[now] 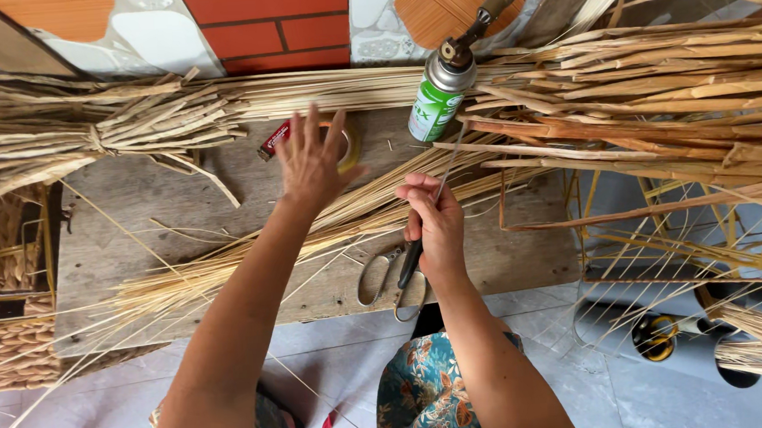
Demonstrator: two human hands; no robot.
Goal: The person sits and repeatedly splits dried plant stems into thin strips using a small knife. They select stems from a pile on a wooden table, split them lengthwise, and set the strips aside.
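We hold a thin straw strip (448,161) pinched in our right hand (434,224), over the wooden board (179,226). Our left hand (312,161) is open with spread fingers, above a roll of tape (348,145) and a small red thing (274,139). Scissors (389,280) lie on the board just by our right hand. A green gas can (438,96) stands behind, with straw bundles (85,126) all around.

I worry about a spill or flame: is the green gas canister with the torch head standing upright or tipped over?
Upright, leaning slightly. The green gas canister stands on its base on the wooden board, its torch head angling up and to the right. No flame shows.
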